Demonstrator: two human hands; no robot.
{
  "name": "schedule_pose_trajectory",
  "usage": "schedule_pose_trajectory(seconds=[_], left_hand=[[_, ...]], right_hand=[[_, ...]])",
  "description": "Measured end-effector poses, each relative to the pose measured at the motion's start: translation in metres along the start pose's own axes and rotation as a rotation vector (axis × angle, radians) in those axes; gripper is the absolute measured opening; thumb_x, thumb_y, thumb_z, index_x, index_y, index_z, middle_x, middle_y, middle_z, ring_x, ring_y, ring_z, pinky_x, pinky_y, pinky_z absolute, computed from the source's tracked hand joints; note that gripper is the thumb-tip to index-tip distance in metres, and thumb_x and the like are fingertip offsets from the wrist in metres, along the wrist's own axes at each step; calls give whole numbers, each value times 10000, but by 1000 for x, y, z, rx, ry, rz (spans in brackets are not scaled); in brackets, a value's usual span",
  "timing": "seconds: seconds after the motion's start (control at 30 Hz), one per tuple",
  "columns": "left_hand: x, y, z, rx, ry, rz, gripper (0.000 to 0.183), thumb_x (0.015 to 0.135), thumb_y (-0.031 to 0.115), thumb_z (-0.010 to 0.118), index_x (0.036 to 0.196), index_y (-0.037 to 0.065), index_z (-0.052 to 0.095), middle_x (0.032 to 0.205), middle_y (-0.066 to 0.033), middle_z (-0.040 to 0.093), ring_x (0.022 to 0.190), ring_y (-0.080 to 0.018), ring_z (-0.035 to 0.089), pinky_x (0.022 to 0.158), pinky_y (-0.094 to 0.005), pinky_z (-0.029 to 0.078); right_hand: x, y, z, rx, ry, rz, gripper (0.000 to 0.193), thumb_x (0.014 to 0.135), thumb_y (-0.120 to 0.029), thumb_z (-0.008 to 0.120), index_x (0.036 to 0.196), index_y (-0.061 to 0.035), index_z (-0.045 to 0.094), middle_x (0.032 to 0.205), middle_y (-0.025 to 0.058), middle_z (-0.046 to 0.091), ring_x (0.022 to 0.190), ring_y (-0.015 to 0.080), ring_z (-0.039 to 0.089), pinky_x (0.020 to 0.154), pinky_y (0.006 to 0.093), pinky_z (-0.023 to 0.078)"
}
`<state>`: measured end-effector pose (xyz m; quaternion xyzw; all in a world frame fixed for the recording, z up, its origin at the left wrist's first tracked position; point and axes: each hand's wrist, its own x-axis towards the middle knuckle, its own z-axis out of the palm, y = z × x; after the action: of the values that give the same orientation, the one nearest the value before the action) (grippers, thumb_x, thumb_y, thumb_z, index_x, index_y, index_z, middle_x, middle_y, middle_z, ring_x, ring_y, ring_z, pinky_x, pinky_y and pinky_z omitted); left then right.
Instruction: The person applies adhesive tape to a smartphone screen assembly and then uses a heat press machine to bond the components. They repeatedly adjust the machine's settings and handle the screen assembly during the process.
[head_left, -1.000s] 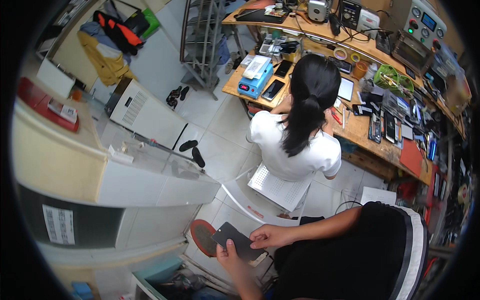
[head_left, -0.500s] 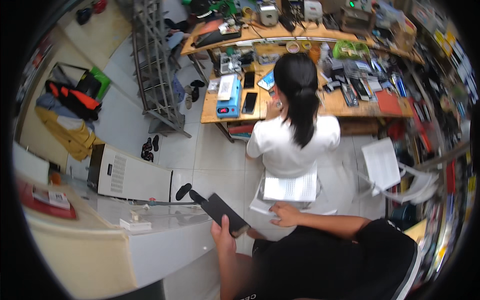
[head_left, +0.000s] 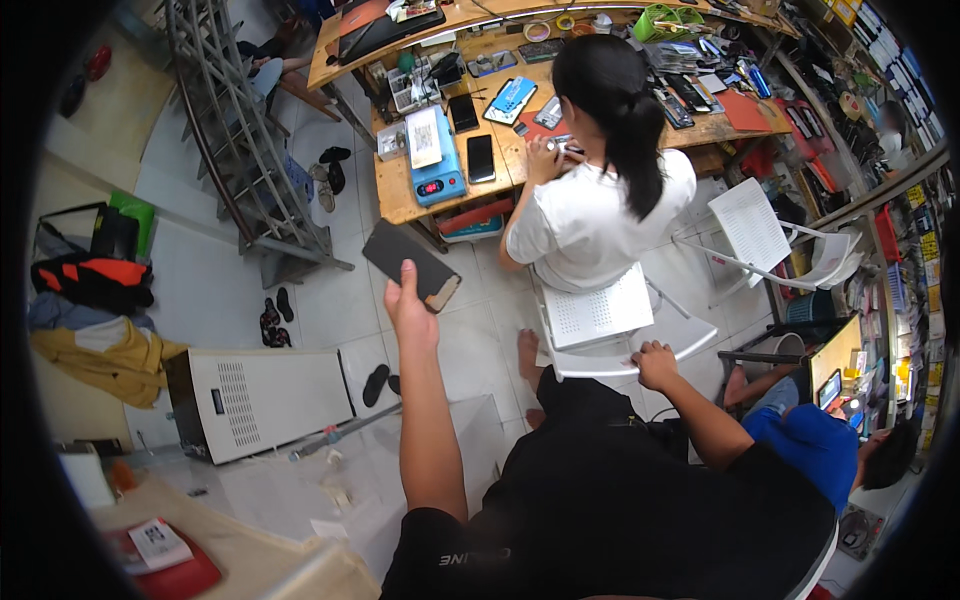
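Holding dark panel (head_left: 393, 250); pale tray (head_left: 405, 100) contains small items.

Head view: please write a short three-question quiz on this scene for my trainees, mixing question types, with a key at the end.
1. Which of the wearer's hands holds the dark slab?
2. True or false: the wearer's right hand touches the white chair under the person in white.
3. Choose one. The box with the red display is mainly:
A. green
B. blue
C. yellow

Key:
1. The left hand.
2. True.
3. B.
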<state>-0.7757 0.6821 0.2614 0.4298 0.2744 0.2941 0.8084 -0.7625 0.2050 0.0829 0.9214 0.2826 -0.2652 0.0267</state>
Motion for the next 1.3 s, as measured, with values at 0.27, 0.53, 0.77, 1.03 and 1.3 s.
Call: schedule_pose_trajectory(seconds=[0.27,0.53,0.77,1.03,1.3], left_hand=[[124,-7,-43,238,-4,-73,278,1058,139,612,1300,5,590,1227,-63,670,1074,-163,649,962,-315,513],[192,-11,-54,245,112,-281,301,990,92,618,1278,3,607,1206,-58,677,1098,-170,648,969,-307,499],[285,-12,-17,283,-110,-257,236,1048,110,605,1253,-6,598,1202,-70,677,1072,-142,646,944,-302,507],[352,-23,3,366,-173,-289,171,1055,98,598,1194,-2,597,1142,-69,688,1010,-107,637,892,-279,517],[401,-36,17,395,-434,-437,168,1075,127,573,1170,-7,610,1083,-53,684,957,-75,621,846,-257,513]], right_hand=[[-4,-12,-13,79,-107,79,263,809,-172,684,1056,-197,770,1154,75,647,1151,286,581,969,453,456],[24,-31,-63,220,-509,216,551,831,-349,764,1337,-159,654,1355,140,611,1262,364,569,1023,580,455],[114,-143,-175,785,-103,5,634,899,-368,765,1399,-21,586,1208,221,680,1088,367,677,960,439,538],[244,-228,-237,1170,2,93,434,955,-213,745,1311,10,638,1090,140,707,915,219,693,828,335,562],[425,-273,-307,1445,495,189,266,1017,-188,663,1164,32,689,948,81,716,863,120,651,804,285,530]])
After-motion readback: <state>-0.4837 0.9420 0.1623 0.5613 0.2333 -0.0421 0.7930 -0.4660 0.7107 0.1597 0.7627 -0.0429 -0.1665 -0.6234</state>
